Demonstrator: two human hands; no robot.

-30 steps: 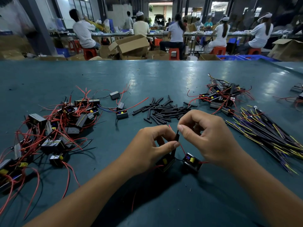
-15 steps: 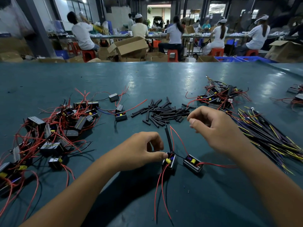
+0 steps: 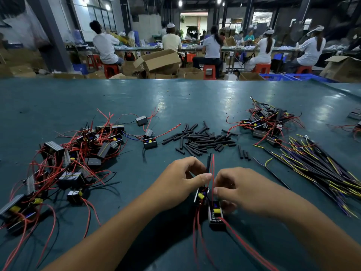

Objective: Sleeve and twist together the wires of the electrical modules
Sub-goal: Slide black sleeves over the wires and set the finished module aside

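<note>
Pinching wires over two modules

Pinching a black sleeve (image 3: 208, 164) and red wire (image 3: 213, 169) between thumb and fingers, the left hand (image 3: 180, 182) holds them upright above one module (image 3: 201, 195). The right hand (image 3: 237, 187) curls its fingers at the wires just beside it, over a second module (image 3: 214, 214). Both modules lie on the table (image 3: 175, 98), touching. Loose sleeves (image 3: 201, 139) lie beyond; module piles sit left (image 3: 74, 159) and right (image 3: 267, 124).
</note>
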